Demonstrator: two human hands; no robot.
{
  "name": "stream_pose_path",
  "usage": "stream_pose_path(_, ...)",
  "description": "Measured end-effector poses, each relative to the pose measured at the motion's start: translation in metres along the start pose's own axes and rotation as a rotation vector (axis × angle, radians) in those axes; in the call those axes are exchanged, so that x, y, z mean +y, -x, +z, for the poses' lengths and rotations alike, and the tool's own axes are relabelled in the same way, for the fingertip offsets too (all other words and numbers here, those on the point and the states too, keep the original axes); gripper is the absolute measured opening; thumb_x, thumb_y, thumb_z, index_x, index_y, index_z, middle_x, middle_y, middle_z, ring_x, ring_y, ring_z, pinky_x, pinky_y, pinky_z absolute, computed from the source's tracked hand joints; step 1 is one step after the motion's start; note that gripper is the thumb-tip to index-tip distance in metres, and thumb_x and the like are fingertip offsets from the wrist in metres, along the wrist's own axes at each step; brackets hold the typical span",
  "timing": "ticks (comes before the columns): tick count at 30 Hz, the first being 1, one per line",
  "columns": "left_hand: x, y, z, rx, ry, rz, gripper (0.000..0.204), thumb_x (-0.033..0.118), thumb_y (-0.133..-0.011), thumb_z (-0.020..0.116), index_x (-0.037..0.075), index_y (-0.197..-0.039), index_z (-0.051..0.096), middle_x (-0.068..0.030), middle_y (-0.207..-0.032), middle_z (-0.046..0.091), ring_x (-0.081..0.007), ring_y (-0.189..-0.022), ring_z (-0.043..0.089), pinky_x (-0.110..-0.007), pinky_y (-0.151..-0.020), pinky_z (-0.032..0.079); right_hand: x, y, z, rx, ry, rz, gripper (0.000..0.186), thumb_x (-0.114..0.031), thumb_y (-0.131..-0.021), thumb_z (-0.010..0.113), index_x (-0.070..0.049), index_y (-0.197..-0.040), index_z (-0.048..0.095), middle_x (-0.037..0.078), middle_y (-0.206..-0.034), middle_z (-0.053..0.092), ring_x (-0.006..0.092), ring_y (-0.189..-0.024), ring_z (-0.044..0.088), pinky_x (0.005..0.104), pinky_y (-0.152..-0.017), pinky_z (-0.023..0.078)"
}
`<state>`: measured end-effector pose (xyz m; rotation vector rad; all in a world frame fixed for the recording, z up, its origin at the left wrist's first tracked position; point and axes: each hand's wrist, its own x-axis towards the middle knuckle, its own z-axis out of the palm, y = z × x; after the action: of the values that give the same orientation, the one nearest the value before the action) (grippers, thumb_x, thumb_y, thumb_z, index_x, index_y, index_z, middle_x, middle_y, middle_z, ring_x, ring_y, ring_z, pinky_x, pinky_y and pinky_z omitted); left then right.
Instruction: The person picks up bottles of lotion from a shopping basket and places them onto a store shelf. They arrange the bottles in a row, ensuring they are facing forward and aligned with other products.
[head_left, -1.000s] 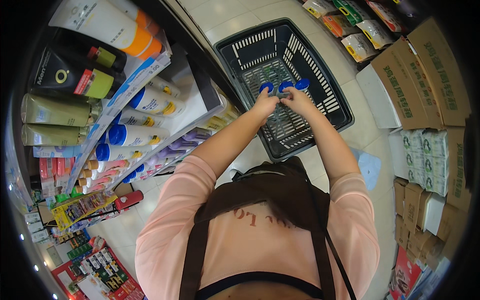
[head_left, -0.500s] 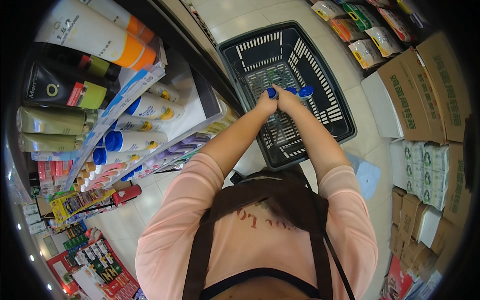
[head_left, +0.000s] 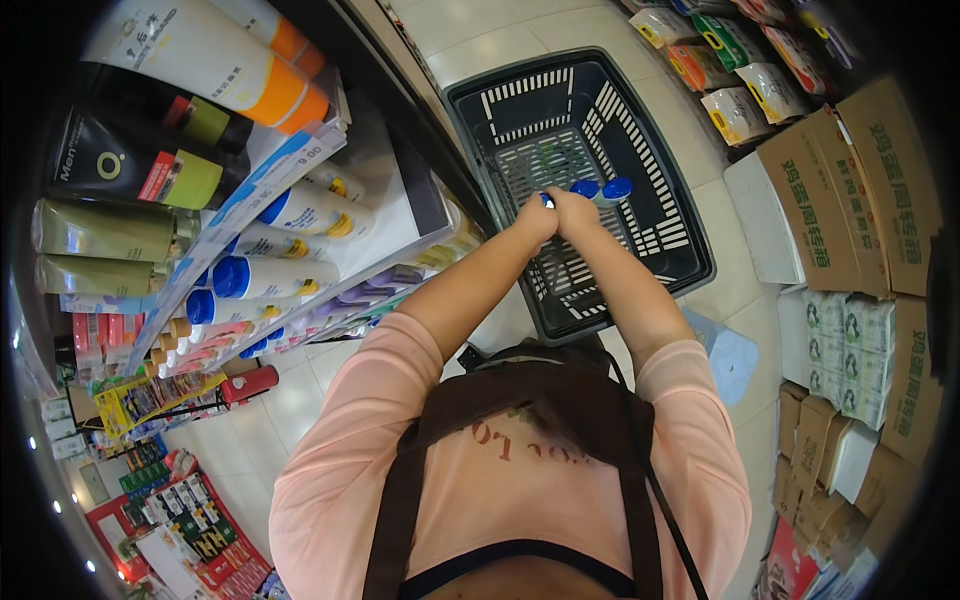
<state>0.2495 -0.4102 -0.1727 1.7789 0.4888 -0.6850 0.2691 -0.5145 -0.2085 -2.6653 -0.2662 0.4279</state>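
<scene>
My left hand (head_left: pixel 537 217) and my right hand (head_left: pixel 575 214) are together over the dark shopping basket (head_left: pixel 466 140), both with closed fingers. Between them a bit of blue cap (head_left: pixel 548 201) shows, on a bottle whose body the hands mostly hide. Just beyond my right hand, two more blue-capped bottles sit in the basket: one cap (head_left: pixel 584 188) is close to the fingers, and the other bottle (head_left: pixel 617 190) shows some of its pale body below the cap.
On the left, a shelf (head_left: pixel 395 235) holds white bottles with blue caps (head_left: pixel 285 278), with large tubes (head_left: pixel 215 65) above them. Packaged bags (head_left: pixel 735 115) line the far right. Cardboard boxes (head_left: pixel 815 195) and tissue packs (head_left: pixel 850 345) are stacked at the right.
Both hands have drawn slightly nearer to me with the capped bottle between them. The other two bottles keep their place in the basket. The whole view has shifted a little.
</scene>
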Motion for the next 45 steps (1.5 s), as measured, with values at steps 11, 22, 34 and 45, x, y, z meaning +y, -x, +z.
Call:
stream_pose_path(11,-0.023,0.041,-0.012,0.082,-0.049,0.474,0.063,0.005,-0.084,0.053,0.000,-0.142,0.029,-0.0210,-0.140,0.039,-0.0268,-0.129,0.039,-0.031,-0.104,0.032,-0.015,0.061,-0.058,0.095,-0.332,-0.099,0.040,-0.023,-0.071,0.074,-0.010,-0.107,0.063,0.004,-0.068,0.060,0.0187,-0.061,0.059,0.0311,-0.057,0.046)
stream_pose_path(22,-0.028,0.119,-0.045,-0.140,0.028,0.890,0.056,0.017,-0.079,0.070,0.004,-0.127,0.047,-0.0169,-0.113,0.059,-0.0280,-0.107,0.057,-0.034,-0.090,0.044,-0.046,0.130,-0.129,0.077,-0.740,-0.291,0.038,-0.006,-0.066,0.078,-0.003,-0.101,0.063,-0.008,-0.062,0.044,0.0002,-0.054,0.037,0.0173,-0.050,0.029)
stream_pose_path(34,-0.036,0.199,-0.096,-0.003,-0.125,0.959,0.050,0.027,-0.078,0.070,0.002,-0.117,0.051,-0.0169,-0.105,0.060,-0.0334,-0.098,0.058,-0.040,-0.084,0.045,-0.118,0.165,-0.148,-0.007,-0.931,-0.479,0.050,-0.016,-0.061,0.085,-0.003,-0.104,0.062,-0.003,-0.070,0.050,0.0040,-0.060,0.044,0.0195,-0.054,0.036)
stream_pose_path(45,-0.045,0.251,-0.152,0.223,-0.194,1.071,0.051,0.029,-0.078,0.069,0.003,-0.117,0.051,-0.0176,-0.107,0.059,-0.0360,-0.099,0.057,-0.041,-0.084,0.045,-0.177,0.172,-0.127,-0.101,-0.665,-0.647,0.044,-0.015,-0.068,0.079,-0.003,-0.106,0.060,0.009,-0.099,0.063,0.0195,-0.087,0.063,0.0290,-0.074,0.050)
